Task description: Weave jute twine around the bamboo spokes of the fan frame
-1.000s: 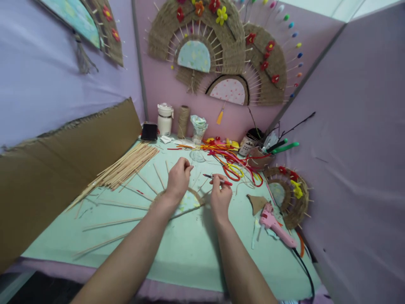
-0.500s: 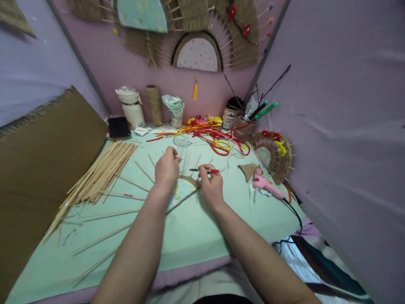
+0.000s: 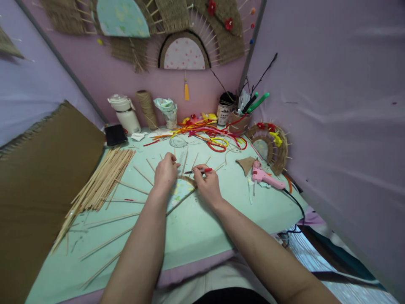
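A half-round piece with a pale patterned middle and a brown rim lies on the table, with thin sticks fanned out around it. My right hand pinches a red pen, its tip pointing left, just above the rim. Over the left part of the piece is my left hand, thumb and fingers closed beside a clear ruler; whether they grip it is too small to tell. My left forearm hides the inner ends of several sticks.
A bundle of sticks lies at the left beside a brown board. Colourful cords, a jar and a twine spool stand or lie at the back. A pink glue gun is on the right.
The camera view has shifted a little, moving most of the scene. Both hands remain beside the ruler and the half-round piece, and the red pen is still in my right hand.
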Available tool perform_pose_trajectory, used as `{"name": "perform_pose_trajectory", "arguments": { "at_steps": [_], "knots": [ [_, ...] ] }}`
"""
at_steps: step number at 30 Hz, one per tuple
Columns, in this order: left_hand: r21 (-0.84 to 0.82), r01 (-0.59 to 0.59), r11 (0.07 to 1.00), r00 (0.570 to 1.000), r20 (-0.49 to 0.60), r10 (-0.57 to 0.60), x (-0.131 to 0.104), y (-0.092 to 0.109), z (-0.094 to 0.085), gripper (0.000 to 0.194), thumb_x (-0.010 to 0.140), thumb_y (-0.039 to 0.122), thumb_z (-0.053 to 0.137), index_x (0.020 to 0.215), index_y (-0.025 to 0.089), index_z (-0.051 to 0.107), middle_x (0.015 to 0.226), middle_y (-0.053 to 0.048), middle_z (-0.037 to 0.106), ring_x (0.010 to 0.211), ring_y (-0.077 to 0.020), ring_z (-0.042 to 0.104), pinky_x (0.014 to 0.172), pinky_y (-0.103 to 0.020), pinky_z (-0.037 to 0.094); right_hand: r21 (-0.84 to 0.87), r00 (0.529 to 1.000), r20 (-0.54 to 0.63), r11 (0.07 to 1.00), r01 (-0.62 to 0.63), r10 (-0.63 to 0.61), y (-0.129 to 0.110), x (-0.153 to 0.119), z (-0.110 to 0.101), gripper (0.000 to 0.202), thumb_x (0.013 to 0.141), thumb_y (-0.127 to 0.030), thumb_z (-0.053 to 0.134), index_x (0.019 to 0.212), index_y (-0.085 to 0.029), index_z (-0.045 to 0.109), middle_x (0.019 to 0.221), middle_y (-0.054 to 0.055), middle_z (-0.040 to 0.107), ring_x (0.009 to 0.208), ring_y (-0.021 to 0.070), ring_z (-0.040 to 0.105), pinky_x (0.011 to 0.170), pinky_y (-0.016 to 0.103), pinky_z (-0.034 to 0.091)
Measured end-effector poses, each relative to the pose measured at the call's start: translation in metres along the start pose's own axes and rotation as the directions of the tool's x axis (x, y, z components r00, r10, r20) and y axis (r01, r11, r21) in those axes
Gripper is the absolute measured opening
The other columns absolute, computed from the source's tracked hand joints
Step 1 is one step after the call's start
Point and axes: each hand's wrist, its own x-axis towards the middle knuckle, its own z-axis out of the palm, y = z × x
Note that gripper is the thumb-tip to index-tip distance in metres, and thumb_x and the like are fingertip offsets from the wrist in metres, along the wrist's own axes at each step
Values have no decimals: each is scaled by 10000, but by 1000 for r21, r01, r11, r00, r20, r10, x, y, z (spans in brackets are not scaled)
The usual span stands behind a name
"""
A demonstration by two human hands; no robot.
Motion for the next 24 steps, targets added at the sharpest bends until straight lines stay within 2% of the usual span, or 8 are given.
{"name": "perform_pose_trajectory", "arguments": {
  "at_steps": [12, 19, 24],
  "knots": [
    [24, -11, 1000, 1000, 15, 10, -1, 2, 0, 113, 760, 238, 557, 860, 226, 507, 784, -22, 642, 758, -191, 588, 646, -285, 373, -6, 1000, 10, 1000, -17, 17, 1, 0, 0, 243, 867, -338, 434, 789, -188, 609, 667, 7, 615, 659, 147, 561, 647, 256, 431],
    [74, -65, 995, 997, 32, 63, 0, 0, 5, 92, 767, 239, 548, 842, 228, 495, 794, -29, 631, 762, -198, 573, 650, -285, 363, -5, 1000, 3, 1000, -18, 18, 1, 1, 0, 240, 873, -339, 434, 769, -191, 591, 656, -3, 609, 638, 142, 556, 645, 251, 423],
    [23, -75, 997, 997, 27, 74, 0, 0, 2, 69, 761, 234, 545, 806, 228, 492, 760, -10, 613, 717, -174, 550, 640, -272, 365, 8, 1000, -13, 1000, -16, 16, 1, 2, -1, 241, 875, -334, 429, 765, -193, 589, 654, -3, 612, 641, 145, 569, 665, 259, 431]
  ]
}}
